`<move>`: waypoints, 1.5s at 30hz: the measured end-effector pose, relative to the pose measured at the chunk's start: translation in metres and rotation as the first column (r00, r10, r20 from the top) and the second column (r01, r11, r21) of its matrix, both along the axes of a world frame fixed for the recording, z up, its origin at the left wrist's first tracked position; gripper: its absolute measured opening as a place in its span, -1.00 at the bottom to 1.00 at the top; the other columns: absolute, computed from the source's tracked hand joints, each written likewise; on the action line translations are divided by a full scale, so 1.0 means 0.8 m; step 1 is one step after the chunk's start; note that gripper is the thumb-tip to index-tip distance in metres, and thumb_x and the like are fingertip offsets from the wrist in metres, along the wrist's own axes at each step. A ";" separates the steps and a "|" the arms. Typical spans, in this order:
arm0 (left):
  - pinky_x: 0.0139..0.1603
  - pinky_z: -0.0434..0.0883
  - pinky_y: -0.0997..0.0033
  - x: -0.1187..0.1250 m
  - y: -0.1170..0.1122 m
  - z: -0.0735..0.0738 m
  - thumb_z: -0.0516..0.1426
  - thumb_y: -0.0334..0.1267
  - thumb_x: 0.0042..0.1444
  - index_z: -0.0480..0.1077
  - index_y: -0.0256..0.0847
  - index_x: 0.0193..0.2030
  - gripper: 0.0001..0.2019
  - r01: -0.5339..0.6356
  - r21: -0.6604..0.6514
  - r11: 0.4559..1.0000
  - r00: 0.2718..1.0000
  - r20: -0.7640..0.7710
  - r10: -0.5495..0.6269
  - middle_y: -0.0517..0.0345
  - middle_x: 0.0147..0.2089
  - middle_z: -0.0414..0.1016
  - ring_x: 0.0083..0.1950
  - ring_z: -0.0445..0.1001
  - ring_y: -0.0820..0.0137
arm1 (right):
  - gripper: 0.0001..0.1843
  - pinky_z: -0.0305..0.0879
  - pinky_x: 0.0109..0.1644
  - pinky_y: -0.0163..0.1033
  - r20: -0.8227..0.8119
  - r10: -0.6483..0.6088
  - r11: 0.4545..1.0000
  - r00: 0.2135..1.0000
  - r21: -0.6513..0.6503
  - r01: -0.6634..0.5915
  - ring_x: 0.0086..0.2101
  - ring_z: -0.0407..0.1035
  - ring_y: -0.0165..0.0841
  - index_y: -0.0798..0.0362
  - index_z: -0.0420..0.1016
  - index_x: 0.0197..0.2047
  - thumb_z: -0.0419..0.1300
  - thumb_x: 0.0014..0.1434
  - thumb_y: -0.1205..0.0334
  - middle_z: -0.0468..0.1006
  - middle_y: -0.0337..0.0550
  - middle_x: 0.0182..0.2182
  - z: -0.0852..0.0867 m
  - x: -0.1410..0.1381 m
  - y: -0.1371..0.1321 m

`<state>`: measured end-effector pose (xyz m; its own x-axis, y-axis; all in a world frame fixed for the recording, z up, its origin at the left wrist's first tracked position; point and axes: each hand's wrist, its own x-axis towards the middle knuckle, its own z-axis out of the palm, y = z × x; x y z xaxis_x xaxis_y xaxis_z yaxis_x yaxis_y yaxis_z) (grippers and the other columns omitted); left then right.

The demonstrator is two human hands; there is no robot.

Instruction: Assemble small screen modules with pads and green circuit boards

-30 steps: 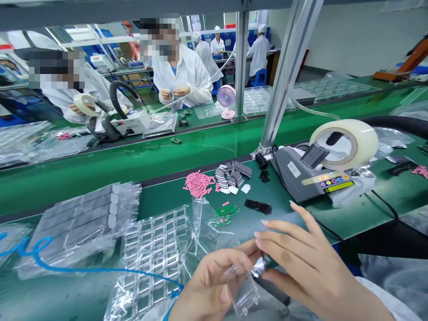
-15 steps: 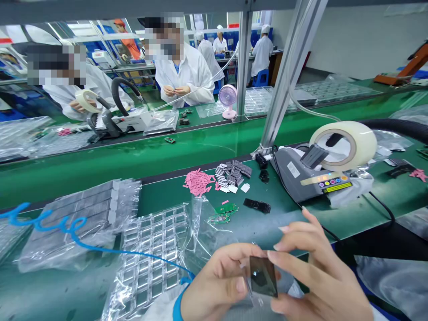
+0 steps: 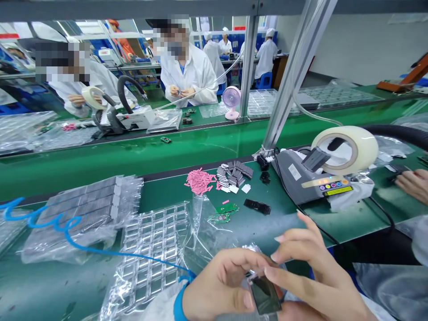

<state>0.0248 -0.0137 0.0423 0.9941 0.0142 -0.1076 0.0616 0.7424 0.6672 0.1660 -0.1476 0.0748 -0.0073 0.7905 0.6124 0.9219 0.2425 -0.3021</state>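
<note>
Low in the view, a small dark rectangular screen panel (image 3: 266, 295) with a glossy face is held between both hands. My left hand (image 3: 220, 285) grips its left side between thumb and fingers; a blue wristband (image 3: 179, 305) with a coiled cord circles that wrist. From the other side, my right hand (image 3: 314, 272) has its fingertips on the panel's upper right edge, other fingers raised. Its thumb is partly hidden behind the panel. Beyond the hands lie green circuit boards (image 3: 227, 209) and a black strip of parts (image 3: 257, 206).
Pink strips (image 3: 199, 182) and grey-white pieces (image 3: 234, 174) lie in piles. A clear compartment tray (image 3: 150, 254) and bagged parts (image 3: 80, 209) sit left. A tape dispenser (image 3: 301, 178) stands right, near another person's hand (image 3: 414, 183). Co-workers sit across the bench.
The panel and both hands have moved slightly lower, and the panel's face has tilted. Another person's hand has come into view at the right edge. The camera view has shifted a little.
</note>
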 end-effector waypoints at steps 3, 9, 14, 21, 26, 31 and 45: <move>-0.09 0.33 0.49 0.000 0.000 -0.003 0.35 -0.16 -0.19 0.53 -0.15 -0.19 -0.64 -0.055 0.020 0.998 0.998 -0.030 0.056 0.16 -0.25 0.56 -0.19 0.47 0.46 | -0.75 -0.29 0.33 0.04 0.173 -0.059 0.998 0.983 -0.002 0.060 -0.23 0.40 -0.31 0.02 0.49 -0.14 0.02 0.30 0.15 0.59 -0.20 -0.35 0.004 -0.004 0.006; -0.12 0.32 0.52 0.002 0.000 -0.012 0.31 -0.12 -0.13 0.53 -0.14 -0.17 -0.66 -0.257 -0.059 0.964 0.965 -0.065 0.253 0.16 -0.24 0.58 -0.16 0.48 0.44 | -0.46 -0.43 0.25 0.29 0.501 -0.145 0.981 0.853 -0.043 0.192 0.00 0.30 0.09 0.17 0.39 0.05 -0.15 0.31 -0.04 0.46 0.12 0.03 -0.007 -0.023 0.008; 0.03 0.32 0.30 -0.015 0.014 -0.027 0.29 -0.12 -0.09 0.49 -0.13 -0.12 -0.65 -0.342 -0.085 0.936 0.939 -0.077 0.336 0.11 -0.25 0.57 -0.15 0.47 0.34 | -0.26 0.07 0.23 -0.05 -0.080 -0.317 0.912 0.945 -0.299 0.281 0.14 0.17 -0.21 0.06 0.05 0.26 -0.38 0.26 -0.27 0.31 -0.02 0.15 -0.059 0.018 0.032; 0.04 0.30 0.24 -0.035 0.022 -0.027 0.33 -0.11 -0.18 0.51 -0.16 -0.18 -0.62 -0.420 -0.109 0.901 0.900 -0.178 0.398 0.09 -0.29 0.54 -0.19 0.44 0.32 | -0.65 0.31 -0.02 0.01 -0.007 -0.699 0.577 0.715 -0.597 0.558 -0.10 0.36 -0.23 0.11 0.35 0.00 0.14 0.23 0.07 0.42 -0.06 -0.06 -0.153 0.093 0.164; 0.12 0.26 0.15 -0.032 0.020 -0.029 0.34 -0.07 -0.22 0.53 -0.13 -0.21 -0.62 -0.426 -0.110 0.898 0.895 -0.199 0.400 0.05 -0.17 0.54 -0.05 0.41 0.23 | -0.76 0.33 -0.07 -0.04 -0.051 -0.663 0.608 0.747 -0.619 0.497 -0.16 0.37 -0.28 0.12 0.39 -0.12 0.17 0.22 0.15 0.43 -0.12 -0.14 -0.141 0.092 0.172; 0.22 0.16 0.07 -0.015 0.017 -0.024 0.35 -0.10 -0.23 0.55 -0.15 -0.21 -0.61 -0.335 -0.091 0.938 0.933 -0.171 0.317 -0.03 0.21 0.33 0.26 0.18 0.07 | -0.72 0.30 -0.03 -0.21 -0.251 -0.340 0.839 0.906 -0.517 0.171 -0.15 0.34 -0.33 0.03 0.34 -0.22 0.24 -0.05 0.34 0.44 -0.20 -0.20 -0.074 0.054 0.093; 0.07 0.25 0.30 -0.007 -0.006 -0.007 0.35 -0.07 -0.25 0.59 -0.15 -0.32 -0.69 -0.206 0.085 0.975 0.978 -0.030 0.209 0.03 -0.05 0.41 0.01 0.37 0.21 | -0.83 0.42 -0.16 -0.36 -0.594 -0.023 0.988 0.804 -0.139 -0.074 -0.20 0.44 -0.41 -0.09 0.46 -0.09 0.13 0.25 0.23 0.56 -0.23 -0.22 -0.026 0.003 0.027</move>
